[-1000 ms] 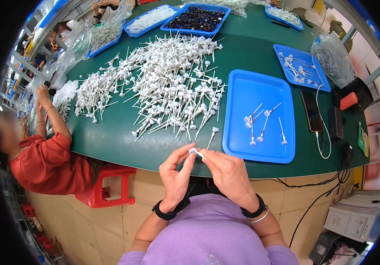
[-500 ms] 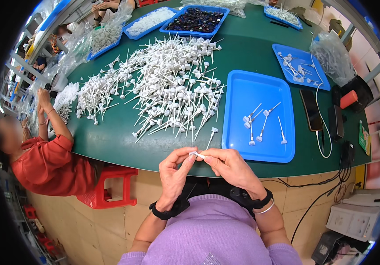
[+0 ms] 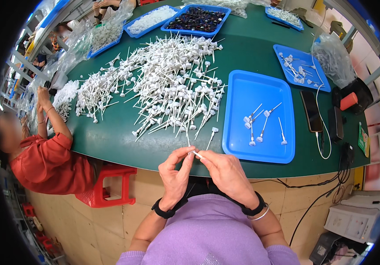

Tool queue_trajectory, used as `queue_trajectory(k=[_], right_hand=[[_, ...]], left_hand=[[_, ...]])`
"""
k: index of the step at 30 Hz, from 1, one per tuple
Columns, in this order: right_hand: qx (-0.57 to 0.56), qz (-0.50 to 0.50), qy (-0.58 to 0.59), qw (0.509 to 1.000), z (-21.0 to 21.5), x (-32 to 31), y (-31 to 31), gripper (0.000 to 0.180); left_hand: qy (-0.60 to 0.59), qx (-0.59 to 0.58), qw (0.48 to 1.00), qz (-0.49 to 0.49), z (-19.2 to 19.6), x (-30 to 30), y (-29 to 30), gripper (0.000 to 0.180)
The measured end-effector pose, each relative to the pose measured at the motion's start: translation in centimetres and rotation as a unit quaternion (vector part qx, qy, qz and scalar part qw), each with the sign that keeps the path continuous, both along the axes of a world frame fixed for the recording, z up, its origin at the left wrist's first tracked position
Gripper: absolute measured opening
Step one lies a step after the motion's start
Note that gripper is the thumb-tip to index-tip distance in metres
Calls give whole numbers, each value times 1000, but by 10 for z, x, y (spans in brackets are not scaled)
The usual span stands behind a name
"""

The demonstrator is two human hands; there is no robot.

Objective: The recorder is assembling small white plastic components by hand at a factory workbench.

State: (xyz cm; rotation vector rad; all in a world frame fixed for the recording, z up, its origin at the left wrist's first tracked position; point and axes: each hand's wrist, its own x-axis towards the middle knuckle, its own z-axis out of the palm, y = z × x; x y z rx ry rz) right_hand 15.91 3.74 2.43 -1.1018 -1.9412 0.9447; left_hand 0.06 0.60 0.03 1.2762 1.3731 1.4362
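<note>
At the table's near edge my left hand (image 3: 175,174) is closed in a pinch on a small white-headed stick piece, whose thin white stem (image 3: 188,138) points away from me. Close beside it my right hand (image 3: 228,173) pinches a short white stick-like part (image 3: 198,154), its tip touching or almost touching the left fingertips. The fingers hide most of both parts. Just beyond lies one loose white-headed stick (image 3: 212,137). Behind that spreads a large pile of the same white-headed sticks (image 3: 176,79). To the right, a blue tray (image 3: 260,81) holds several such sticks.
A second blue tray (image 3: 282,49) with sticks, a phone (image 3: 310,110) and a white cable stand at right. Farther back are trays of dark round pieces (image 3: 197,20) and white pieces (image 3: 151,20). A co-worker in red (image 3: 44,163) sits at left near a red stool (image 3: 106,183).
My right hand has turned, its fingers now bunched more over the short white part. The stem at my left fingertips has tilted slightly to the left.
</note>
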Motion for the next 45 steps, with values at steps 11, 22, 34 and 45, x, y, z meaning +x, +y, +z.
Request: queue_trajectory(k=[11,22,34,45], right_hand=[[-119,-25,-5,993,20,23,-2,20],[-133,-62,21,989,7,33,-6,23],[-113,-100,55,987,7,59,-11,23],[72,-69,-15,995,10,24,-17,18]], left_hand=[[-168,-88,982,-11,6,-4,6,20],[-185,-134,973,-32,10,-10,5,19],[-151,-128,979,-56,16,-6,10,18],[-103,-80,991,-26,14,19,8,27]])
